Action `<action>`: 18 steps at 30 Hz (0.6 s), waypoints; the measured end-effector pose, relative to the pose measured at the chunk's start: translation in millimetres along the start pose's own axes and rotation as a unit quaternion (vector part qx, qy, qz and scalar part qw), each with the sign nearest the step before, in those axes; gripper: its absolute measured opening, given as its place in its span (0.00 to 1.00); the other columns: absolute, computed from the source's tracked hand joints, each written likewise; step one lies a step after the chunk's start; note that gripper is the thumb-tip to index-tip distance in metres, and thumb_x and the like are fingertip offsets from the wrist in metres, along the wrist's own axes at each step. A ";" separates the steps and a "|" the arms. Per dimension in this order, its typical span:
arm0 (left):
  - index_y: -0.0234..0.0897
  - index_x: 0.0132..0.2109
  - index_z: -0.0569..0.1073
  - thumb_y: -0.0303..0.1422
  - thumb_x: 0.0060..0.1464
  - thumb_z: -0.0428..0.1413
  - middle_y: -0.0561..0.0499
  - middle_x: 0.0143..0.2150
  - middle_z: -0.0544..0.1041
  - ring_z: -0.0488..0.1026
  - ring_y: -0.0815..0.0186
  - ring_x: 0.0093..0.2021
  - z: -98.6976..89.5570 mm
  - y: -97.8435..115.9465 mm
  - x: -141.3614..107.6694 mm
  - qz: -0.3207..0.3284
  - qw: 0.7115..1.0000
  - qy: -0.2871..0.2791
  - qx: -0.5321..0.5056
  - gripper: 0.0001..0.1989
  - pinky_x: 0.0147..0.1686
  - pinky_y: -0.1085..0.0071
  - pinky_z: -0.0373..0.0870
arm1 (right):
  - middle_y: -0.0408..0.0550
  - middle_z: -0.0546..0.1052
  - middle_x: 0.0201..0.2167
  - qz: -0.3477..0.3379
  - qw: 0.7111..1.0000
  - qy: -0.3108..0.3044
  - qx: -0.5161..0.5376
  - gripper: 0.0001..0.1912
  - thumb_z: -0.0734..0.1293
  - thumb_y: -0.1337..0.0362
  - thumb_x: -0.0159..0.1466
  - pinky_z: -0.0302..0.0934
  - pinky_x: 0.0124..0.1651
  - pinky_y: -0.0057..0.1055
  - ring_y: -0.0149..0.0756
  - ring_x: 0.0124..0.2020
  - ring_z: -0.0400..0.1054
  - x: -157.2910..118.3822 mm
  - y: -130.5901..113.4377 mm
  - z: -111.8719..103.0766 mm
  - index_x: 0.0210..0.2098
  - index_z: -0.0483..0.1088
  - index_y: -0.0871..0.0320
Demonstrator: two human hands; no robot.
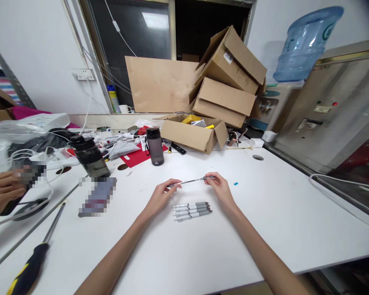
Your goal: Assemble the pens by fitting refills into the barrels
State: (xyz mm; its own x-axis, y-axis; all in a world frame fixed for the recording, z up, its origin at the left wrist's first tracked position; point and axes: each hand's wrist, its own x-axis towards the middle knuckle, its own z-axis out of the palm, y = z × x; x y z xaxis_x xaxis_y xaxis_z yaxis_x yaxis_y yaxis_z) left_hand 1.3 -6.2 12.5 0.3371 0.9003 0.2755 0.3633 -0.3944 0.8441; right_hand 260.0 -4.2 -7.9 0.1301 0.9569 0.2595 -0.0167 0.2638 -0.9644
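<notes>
A slim pen point(190, 180) with a dark line along its clear barrel is stretched between my two hands above the white table point(221, 254). The fingertips of my left hand point(163, 193) pinch its left end. At the other end, the thumb and fingers of my right hand point(217, 186) are closed on the darker part. Just below, several white-and-grey pens point(190, 211) lie side by side in a row, their grey ends towards the right. Neither hand touches that row.
A small blue scrap point(235, 184) lies right of my right hand. Behind stand a dark bottle point(155, 148), another bottle point(90, 157) and an open cardboard box point(190, 135). At left are a screwdriver point(33, 262), a blurred-out flat item point(98, 197) and another person's hand point(1, 188).
</notes>
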 end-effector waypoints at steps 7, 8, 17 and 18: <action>0.41 0.50 0.78 0.44 0.66 0.51 0.49 0.46 0.82 0.75 0.59 0.46 2.8 -4.5 0.7 -0.002 1.000 -0.007 -0.015 0.17 0.45 0.68 0.67 | 0.49 0.80 0.37 0.003 1.000 -0.019 0.001 0.16 0.73 0.52 0.58 0.66 0.52 0.41 0.43 0.40 0.76 0.3 0.7 2.7 0.39 0.74 0.56; 0.41 0.51 0.78 0.44 0.66 0.51 0.49 0.46 0.82 0.75 0.59 0.46 3.4 -5.2 0.7 -0.002 1.000 -0.011 -0.019 0.17 0.45 0.68 0.67 | 0.49 0.80 0.37 0.000 1.000 -0.024 -0.003 0.15 0.73 0.53 0.58 0.66 0.51 0.40 0.42 0.39 0.76 -0.3 0.5 3.9 0.38 0.74 0.56; 0.40 0.52 0.78 0.43 0.65 0.51 0.49 0.45 0.82 0.74 0.60 0.45 7.7 -6.4 0.2 0.004 0.998 -0.051 -0.026 0.17 0.42 0.69 0.66 | 0.48 0.79 0.40 -0.027 0.994 -0.098 -0.030 0.10 0.72 0.57 0.61 0.66 0.49 0.36 0.40 0.40 0.74 -10.4 0.6 13.8 0.39 0.76 0.56; 0.40 0.52 0.78 0.43 0.66 0.51 0.49 0.44 0.82 0.74 0.60 0.45 8.0 -5.8 0.0 0.004 0.998 -0.054 -0.025 0.17 0.42 0.69 0.66 | 0.48 0.79 0.40 -0.028 0.994 -0.105 -0.033 0.10 0.71 0.57 0.61 0.66 0.49 0.36 0.40 0.41 0.74 -11.2 0.4 14.1 0.39 0.76 0.56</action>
State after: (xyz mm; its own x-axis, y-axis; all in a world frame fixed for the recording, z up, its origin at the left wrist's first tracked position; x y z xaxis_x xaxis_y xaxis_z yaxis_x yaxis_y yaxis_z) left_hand 6.1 -5.4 4.0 0.4329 0.8708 0.2329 0.3167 -0.3888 0.8652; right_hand 244.5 -13.1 -10.4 -0.0802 0.9472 0.3104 0.0500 0.3149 -0.9478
